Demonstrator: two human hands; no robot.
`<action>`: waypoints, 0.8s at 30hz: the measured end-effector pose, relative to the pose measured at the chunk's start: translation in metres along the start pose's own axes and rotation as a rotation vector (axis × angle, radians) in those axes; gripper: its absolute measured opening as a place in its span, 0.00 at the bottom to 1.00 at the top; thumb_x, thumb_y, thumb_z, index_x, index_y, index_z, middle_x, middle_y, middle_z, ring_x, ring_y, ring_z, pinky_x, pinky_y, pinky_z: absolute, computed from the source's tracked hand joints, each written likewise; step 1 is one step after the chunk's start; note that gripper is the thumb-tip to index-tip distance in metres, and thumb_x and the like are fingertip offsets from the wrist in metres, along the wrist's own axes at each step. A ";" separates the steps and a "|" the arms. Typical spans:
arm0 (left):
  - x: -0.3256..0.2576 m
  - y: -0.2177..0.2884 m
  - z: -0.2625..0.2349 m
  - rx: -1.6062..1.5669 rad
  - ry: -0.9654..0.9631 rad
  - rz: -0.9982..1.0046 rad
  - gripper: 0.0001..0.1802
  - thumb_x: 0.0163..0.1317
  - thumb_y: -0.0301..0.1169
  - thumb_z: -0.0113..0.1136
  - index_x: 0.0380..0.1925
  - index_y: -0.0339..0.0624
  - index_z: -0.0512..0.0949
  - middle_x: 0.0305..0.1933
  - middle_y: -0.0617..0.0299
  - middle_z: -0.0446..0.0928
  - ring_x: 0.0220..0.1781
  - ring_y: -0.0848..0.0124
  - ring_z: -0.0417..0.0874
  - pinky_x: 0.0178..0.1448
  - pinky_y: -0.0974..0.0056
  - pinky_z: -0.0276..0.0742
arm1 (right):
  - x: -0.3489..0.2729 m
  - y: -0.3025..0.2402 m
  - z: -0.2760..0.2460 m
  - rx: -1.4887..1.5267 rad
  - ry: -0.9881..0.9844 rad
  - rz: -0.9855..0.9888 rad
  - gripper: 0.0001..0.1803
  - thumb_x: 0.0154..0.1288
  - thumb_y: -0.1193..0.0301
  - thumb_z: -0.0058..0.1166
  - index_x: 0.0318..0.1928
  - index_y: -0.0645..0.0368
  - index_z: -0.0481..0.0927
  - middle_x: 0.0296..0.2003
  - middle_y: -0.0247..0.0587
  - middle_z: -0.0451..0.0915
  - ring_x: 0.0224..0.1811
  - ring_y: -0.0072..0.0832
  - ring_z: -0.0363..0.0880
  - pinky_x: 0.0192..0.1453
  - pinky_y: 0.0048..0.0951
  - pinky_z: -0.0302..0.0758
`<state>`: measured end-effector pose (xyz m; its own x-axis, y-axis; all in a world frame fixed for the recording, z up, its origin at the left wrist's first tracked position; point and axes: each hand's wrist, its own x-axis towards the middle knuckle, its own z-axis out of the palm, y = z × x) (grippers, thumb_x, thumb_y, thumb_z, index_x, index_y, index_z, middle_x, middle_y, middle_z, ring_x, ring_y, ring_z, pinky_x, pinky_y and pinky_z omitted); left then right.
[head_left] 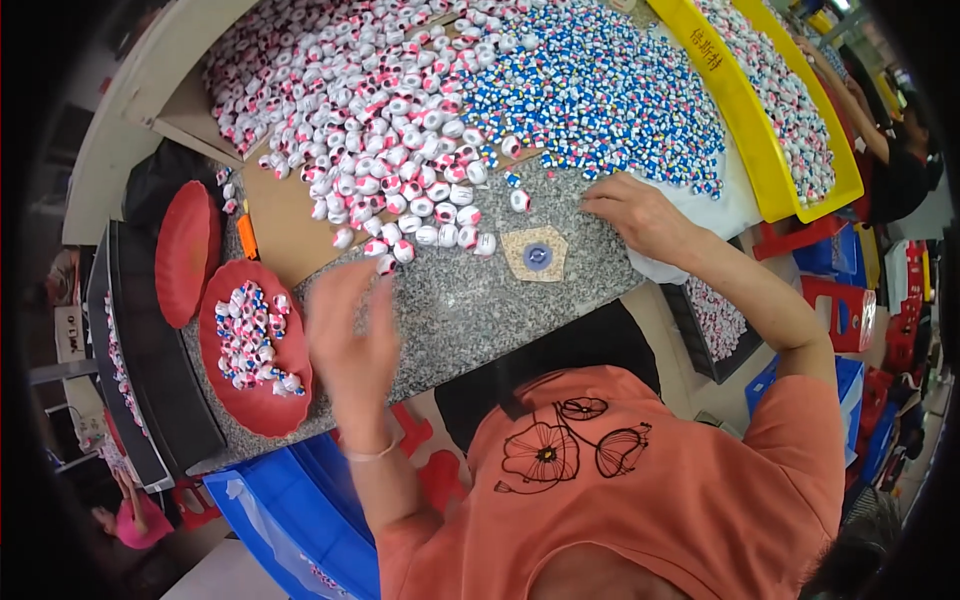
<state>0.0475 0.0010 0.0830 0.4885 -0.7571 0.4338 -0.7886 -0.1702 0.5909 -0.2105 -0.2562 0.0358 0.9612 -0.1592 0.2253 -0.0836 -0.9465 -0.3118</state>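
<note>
My left hand [350, 325] is smeared by motion above the table's near left part, between the red plate and the loose white-and-pink pieces; what it holds, if anything, cannot be made out. Bent fingers of my right hand [645, 218] come together at the granite tabletop, beside the heap of small blue-and-white pieces [610, 90]. Whatever lies between those fingertips is hidden. Between my hands sits a pale five-sided block [515, 262] with a round blue-purple disc [538, 257] in it. A single white-and-pink piece [519, 200] lies just beyond the block. Rounded white-and-pink pieces [400, 120] form a large heap behind.
At left, a red scalloped plate [222, 375] carries joined pieces, with another red plate [185, 255] beside it. An orange-handled tool [247, 237] lies on cardboard. A yellow bin [740, 120] full of pieces stands far right. Blue crates [270, 530] and red stools [838, 315] are below.
</note>
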 end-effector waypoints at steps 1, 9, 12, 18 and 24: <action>0.014 0.014 0.030 -0.109 -0.087 0.092 0.11 0.52 0.18 0.64 0.37 0.36 0.80 0.38 0.53 0.79 0.40 0.56 0.80 0.45 0.59 0.76 | -0.003 0.001 0.003 0.053 0.051 0.047 0.16 0.56 0.82 0.55 0.47 0.60 0.79 0.46 0.44 0.79 0.48 0.41 0.77 0.53 0.37 0.74; 0.076 0.050 0.135 0.272 -0.391 0.435 0.05 0.54 0.27 0.63 0.30 0.38 0.77 0.31 0.54 0.75 0.37 0.56 0.80 0.35 0.57 0.77 | -0.014 0.001 0.004 0.178 0.172 0.150 0.11 0.57 0.81 0.55 0.42 0.62 0.78 0.42 0.43 0.77 0.47 0.43 0.77 0.49 0.38 0.75; 0.070 0.043 0.125 0.024 -0.365 0.330 0.08 0.55 0.23 0.62 0.36 0.38 0.78 0.37 0.54 0.75 0.38 0.59 0.80 0.36 0.59 0.79 | -0.009 -0.005 -0.004 0.065 0.094 0.121 0.12 0.57 0.83 0.53 0.43 0.64 0.78 0.42 0.44 0.77 0.47 0.43 0.77 0.50 0.38 0.76; 0.012 0.027 0.088 -1.095 -0.392 -0.291 0.17 0.62 0.15 0.55 0.51 0.37 0.77 0.52 0.61 0.73 0.48 0.74 0.79 0.54 0.69 0.78 | 0.002 -0.018 -0.021 0.092 -0.021 0.125 0.15 0.57 0.85 0.52 0.45 0.64 0.79 0.41 0.49 0.78 0.43 0.44 0.80 0.45 0.37 0.77; -0.037 0.023 0.077 -1.258 -0.314 -0.527 0.22 0.63 0.20 0.58 0.58 0.35 0.72 0.53 0.54 0.77 0.47 0.70 0.81 0.51 0.68 0.78 | 0.009 -0.029 -0.013 -0.001 -0.164 0.171 0.12 0.55 0.80 0.58 0.42 0.64 0.80 0.32 0.49 0.78 0.34 0.46 0.78 0.38 0.41 0.74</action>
<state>-0.0180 -0.0235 0.0281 0.3836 -0.9184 -0.0967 0.4004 0.0710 0.9136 -0.2025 -0.2343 0.0588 0.9628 -0.2698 0.0162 -0.2494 -0.9097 -0.3320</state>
